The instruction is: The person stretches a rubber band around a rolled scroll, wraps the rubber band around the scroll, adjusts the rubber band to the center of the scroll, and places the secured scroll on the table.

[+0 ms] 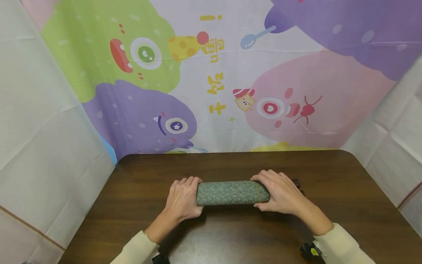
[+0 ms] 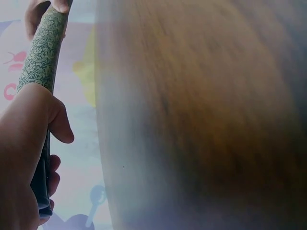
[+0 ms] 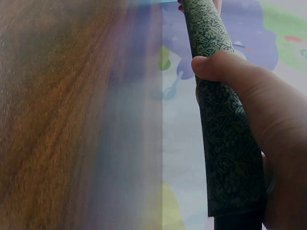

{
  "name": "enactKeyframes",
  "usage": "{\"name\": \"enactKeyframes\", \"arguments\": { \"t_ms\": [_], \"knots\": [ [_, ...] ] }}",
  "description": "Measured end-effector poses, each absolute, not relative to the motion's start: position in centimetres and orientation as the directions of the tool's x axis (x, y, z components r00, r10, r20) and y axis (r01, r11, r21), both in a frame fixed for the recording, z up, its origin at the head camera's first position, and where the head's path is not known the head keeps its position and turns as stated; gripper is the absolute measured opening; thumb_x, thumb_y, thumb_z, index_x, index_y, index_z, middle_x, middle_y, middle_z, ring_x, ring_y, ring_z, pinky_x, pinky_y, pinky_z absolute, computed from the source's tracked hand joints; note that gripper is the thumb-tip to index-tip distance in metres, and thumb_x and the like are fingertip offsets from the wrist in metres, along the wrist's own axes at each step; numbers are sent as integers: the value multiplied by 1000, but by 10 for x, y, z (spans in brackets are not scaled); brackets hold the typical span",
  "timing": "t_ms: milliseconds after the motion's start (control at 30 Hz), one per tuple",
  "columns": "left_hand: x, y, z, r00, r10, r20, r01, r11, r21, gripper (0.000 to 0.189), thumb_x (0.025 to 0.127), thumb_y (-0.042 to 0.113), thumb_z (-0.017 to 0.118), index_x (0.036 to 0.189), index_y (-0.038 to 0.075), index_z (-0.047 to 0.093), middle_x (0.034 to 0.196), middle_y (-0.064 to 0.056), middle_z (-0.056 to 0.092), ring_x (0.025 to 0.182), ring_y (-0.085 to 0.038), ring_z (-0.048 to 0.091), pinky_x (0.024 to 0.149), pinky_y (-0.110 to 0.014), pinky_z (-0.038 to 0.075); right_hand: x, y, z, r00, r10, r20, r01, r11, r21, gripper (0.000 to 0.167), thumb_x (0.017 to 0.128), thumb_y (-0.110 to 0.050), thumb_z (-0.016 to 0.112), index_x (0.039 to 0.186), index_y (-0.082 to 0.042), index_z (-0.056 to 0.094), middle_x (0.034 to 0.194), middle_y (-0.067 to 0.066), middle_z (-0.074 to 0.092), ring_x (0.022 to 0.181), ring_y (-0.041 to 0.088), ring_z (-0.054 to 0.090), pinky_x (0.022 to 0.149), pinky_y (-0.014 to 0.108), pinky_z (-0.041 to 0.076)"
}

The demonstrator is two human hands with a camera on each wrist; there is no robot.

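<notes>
A long, flattened green piece with a floral brocade-like pattern (image 1: 230, 193) is stretched crosswise between both hands over the table. A thin yellowish line crosses it near its right end. My left hand (image 1: 184, 198) grips the left end, and a dark part (image 2: 41, 177) of the piece extends past the palm in the left wrist view. My right hand (image 1: 280, 192) grips the other end, thumb on the near side and fingers over the far side. Dark tips (image 1: 296, 182) stick out beyond it. In the right wrist view the patterned cover (image 3: 230, 143) ends at a dark section.
The brown wooden table (image 1: 224, 238) has rounded far corners. Behind it hangs a cloth (image 1: 224, 135) printed with cartoon monsters, and pale sheets (image 1: 43, 110) flank both sides. A black wrist device (image 1: 310, 251) sits by the right sleeve.
</notes>
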State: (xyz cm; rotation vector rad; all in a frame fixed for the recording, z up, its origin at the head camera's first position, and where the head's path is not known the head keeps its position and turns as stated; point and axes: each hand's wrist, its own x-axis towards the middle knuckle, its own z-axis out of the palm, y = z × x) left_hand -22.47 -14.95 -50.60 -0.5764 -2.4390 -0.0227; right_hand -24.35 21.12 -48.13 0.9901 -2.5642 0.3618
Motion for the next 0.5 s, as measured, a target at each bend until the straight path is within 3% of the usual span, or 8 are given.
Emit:
{"name": "enactKeyframes", "arguments": {
  "t_ms": [500],
  "knots": [
    [-226, -155, -505, -711, 389, 585, 401, 909, -117, 70, 55, 41, 99, 114, 16, 71, 99, 0, 79, 85, -24, 75, 77, -44, 61, -246, 224, -481, -708, -563, 426, -662, 739, -126, 80, 71, -51, 104, 138, -21, 74, 123, -3, 75, 111, 21, 71, 82, 39, 53]
  ]
}}
